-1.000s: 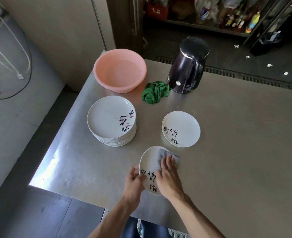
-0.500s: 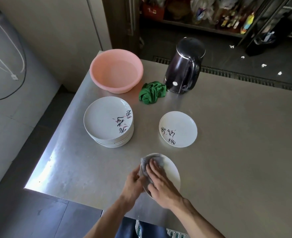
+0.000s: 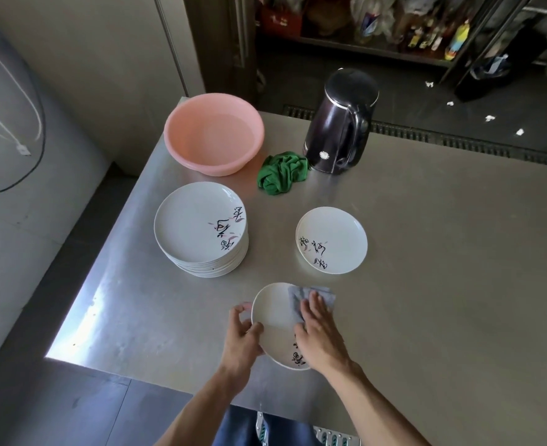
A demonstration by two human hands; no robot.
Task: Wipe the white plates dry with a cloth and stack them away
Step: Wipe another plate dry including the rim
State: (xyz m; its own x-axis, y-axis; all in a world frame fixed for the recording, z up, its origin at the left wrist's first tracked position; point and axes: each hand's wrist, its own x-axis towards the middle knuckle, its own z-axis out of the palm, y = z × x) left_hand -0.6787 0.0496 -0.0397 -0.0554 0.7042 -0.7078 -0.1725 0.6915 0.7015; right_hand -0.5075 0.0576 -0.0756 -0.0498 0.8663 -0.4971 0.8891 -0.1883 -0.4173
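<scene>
the plate [image 3: 273,317] being wiped is held tilted just above the near edge of the surface [image 3: 442,284]. the left hand [image 3: 241,336] grips its left rim, thumb on the face and fingers curled behind, while the right hand [image 3: 317,333] lies flat with straight fingers, pressing the grey cloth [image 3: 314,294] onto the plate's far right part. by its look the plate is glazed ceramic: stiff, fairly heavy, breakable, and likely slick if damp. the rim is therefore the sensible place to hold it, thumb over the lip, and it should be set down flat rather than dropped onto others. the cloth is soft and limp and should follow the plate's curve under the palm. counting: one plate in hand, one single plate [image 3: 331,239] lying alone to the right, and one stack of plates [image 3: 198,226] to the left whose rims are packed too tightly to number. there are two cloths, the grey one and a crumpled green cloth [image 3: 281,172], one pink basin [image 3: 214,133] and one dark kettle [image 3: 339,123].
</scene>
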